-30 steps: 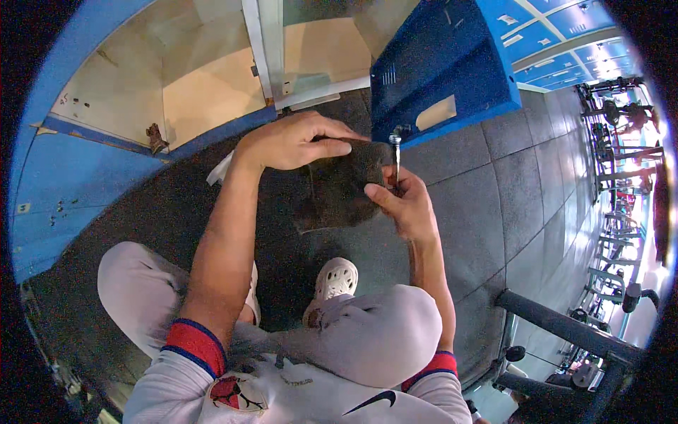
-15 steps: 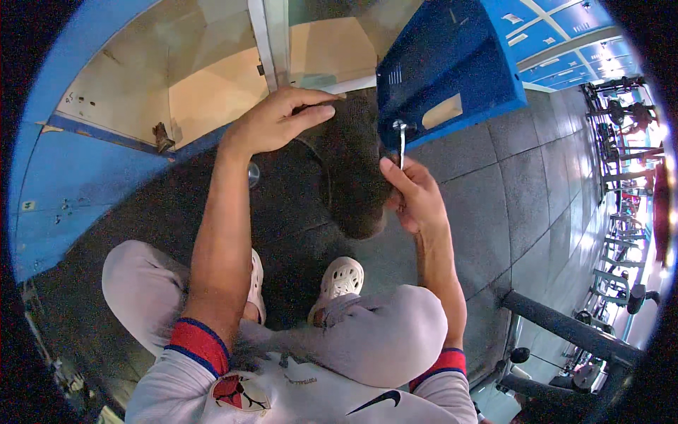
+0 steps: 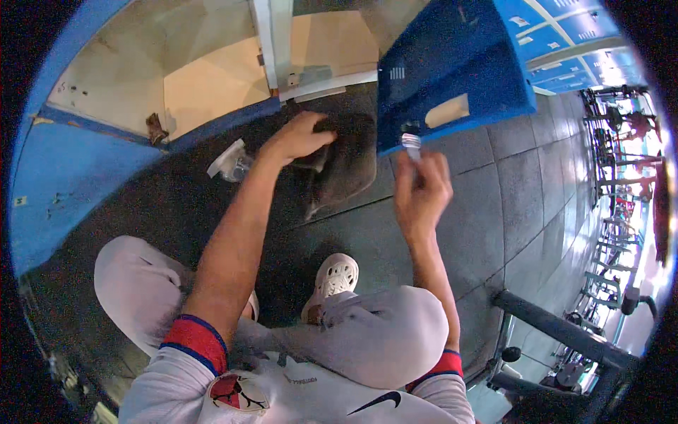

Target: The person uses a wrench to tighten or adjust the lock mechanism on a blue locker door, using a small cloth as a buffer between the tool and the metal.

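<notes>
A silver wrench is gripped in my right hand, its head up against a dark fitting on the lower edge of the blue locker door. Motion blurs the wrench, and whether its jaws seat on the fitting cannot be made out. My left hand hovers over the dark floor in front of the lockers, fingers bent and thumb apart, with nothing visible between them. Next to that forearm lies a clear plastic bag with small things inside.
Two locker compartments stand open ahead, with a bare beige base in the left one. More blue lockers line the far right. Black rubber tiles cover the floor. Gym equipment stands along the right, including a dark padded bar.
My left hand has come down and to the right from the locker's edge, uncovering the plastic bag. My right hand has turned and shifted slightly, with the wrench still in it.
</notes>
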{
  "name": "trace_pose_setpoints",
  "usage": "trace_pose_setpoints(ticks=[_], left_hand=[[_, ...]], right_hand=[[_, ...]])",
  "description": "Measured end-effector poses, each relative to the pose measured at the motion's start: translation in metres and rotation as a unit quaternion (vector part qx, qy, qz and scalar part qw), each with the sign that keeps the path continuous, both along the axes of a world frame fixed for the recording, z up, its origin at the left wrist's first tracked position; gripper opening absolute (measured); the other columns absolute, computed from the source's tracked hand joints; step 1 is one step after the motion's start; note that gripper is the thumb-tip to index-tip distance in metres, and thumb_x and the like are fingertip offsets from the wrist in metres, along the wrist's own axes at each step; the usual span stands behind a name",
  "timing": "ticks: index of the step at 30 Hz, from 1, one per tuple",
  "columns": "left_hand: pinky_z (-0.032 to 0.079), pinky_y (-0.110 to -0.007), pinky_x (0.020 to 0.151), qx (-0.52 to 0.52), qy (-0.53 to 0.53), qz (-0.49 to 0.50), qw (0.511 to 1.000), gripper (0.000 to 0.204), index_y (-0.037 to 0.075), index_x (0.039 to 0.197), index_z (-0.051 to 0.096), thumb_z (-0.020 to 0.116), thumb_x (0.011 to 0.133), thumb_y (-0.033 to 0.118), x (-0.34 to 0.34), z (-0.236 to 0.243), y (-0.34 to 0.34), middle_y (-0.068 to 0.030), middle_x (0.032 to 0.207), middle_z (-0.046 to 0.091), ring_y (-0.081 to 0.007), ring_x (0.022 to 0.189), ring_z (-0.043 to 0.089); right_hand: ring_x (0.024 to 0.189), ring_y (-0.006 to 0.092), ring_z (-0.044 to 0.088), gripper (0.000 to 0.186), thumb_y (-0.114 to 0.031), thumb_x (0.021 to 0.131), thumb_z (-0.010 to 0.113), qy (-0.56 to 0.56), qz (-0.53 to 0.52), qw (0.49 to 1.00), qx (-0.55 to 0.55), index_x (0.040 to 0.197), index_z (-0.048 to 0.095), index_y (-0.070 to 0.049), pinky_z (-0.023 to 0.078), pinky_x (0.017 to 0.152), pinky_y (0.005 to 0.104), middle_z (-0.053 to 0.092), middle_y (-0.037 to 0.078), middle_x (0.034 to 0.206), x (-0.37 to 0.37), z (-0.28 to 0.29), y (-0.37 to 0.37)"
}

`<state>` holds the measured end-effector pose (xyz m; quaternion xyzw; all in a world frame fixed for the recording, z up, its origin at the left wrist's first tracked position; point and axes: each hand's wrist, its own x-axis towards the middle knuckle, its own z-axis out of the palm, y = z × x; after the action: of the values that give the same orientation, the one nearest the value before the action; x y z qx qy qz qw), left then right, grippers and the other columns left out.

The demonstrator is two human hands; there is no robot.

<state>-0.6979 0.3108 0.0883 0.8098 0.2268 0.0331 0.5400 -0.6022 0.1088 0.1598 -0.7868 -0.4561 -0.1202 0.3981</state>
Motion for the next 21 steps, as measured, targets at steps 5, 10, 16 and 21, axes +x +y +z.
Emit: trace_pose_setpoints(ticks=[5,10,16,21], left_hand=[[0.05,-0.037,0.065,-0.349,-0.058,0.194,0.915,0.029,0.0,0.105,0.055,0.055,0.079,0.014,0.038,-0.041,-0.04,-0.0139,0.085,0.063,-0.0266,0.072,0.062],[0.049,-0.036,0.053,-0.558,-0.121,0.195,0.798,0.018,0.004,0.098,0.056,0.049,0.082,0.01,0.08,-0.044,-0.059,-0.0083,0.08,0.061,-0.0196,0.061,0.059],[0.047,-0.031,0.06,-0.399,-0.2,0.107,0.889,0.031,0.004,0.102,0.056,0.061,0.079,0.025,0.096,-0.061,-0.084,-0.0071,0.084,0.061,-0.0179,0.069,0.056],[0.043,-0.039,0.08,-0.096,-0.27,0.102,0.953,0.054,-0.003,0.104,0.054,0.068,0.074,0.039,0.104,-0.055,-0.098,-0.0208,0.096,0.06,-0.0324,0.091,0.057]], right_hand=[[0.066,0.0276,0.056,0.022,-0.017,0.079,0.065,0.087,-0.2,0.975,0.033,0.092,0.054,-0.003,0.045,0.061,0.0335,0.058,0.013,0.08,0.014,0.001,-0.001],[0.064,0.0134,0.052,0.032,-0.02,0.085,0.06,0.038,-0.115,0.991,0.05,0.105,0.044,-0.001,0.042,0.056,0.0258,0.059,0.01,0.084,0.049,-0.019,0.003],[0.064,0.0132,0.051,0.025,-0.018,0.088,0.054,0.078,-0.123,0.989,0.001,0.101,0.043,0.0,0.041,0.056,0.0272,0.057,0.012,0.075,0.041,-0.008,0.001],[0.06,0.0154,0.05,0.024,-0.018,0.088,0.053,0.052,-0.128,0.99,-0.011,0.099,0.041,-0.001,0.041,0.054,0.0286,0.055,0.012,0.073,0.05,-0.004,-0.003]])
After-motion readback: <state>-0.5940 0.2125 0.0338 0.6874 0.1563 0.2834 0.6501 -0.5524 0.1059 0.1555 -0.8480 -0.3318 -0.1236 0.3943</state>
